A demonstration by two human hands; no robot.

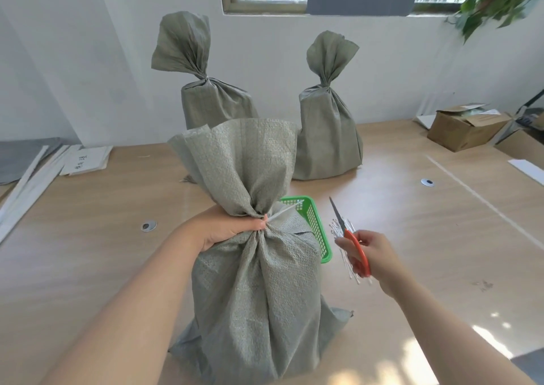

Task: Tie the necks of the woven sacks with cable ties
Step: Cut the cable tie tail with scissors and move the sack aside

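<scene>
- While the left hand [229, 228] grips the gathered neck of the near sack [256, 281], thumb pressed at the knot point, a white cable tie [284, 210] already circles that neck. Its tail sticks out to the right.
- Right hand [379, 255]: fingers curled on the orange handles of the scissors [353, 243]. Blades together, tip pointing up and away, apart from the tail.
- Near sack stands upright at bench [88, 252] centre, close to the person.
- Loose ties [338, 228] lie in a pile on the bench under the scissors, just beside a green basket [315, 225] that is partly hidden behind the sack.
- Two more sacks stand further back, left [212, 102] and right [326, 137], necks cinched. Their ties are too small to make out.
- Writing: dark characters on the paper sheets [85, 161] at far left, too blurred to read. Faint print on the side of the cardboard box [465, 128] at far right, illegible.
- Edges and room: broad bare bench left of the near sack, round a cable grommet [148, 225]. Open surface also on the right past the scissors. White strips [26, 184] lie along the left edge. Bench corner shows at lower right.
</scene>
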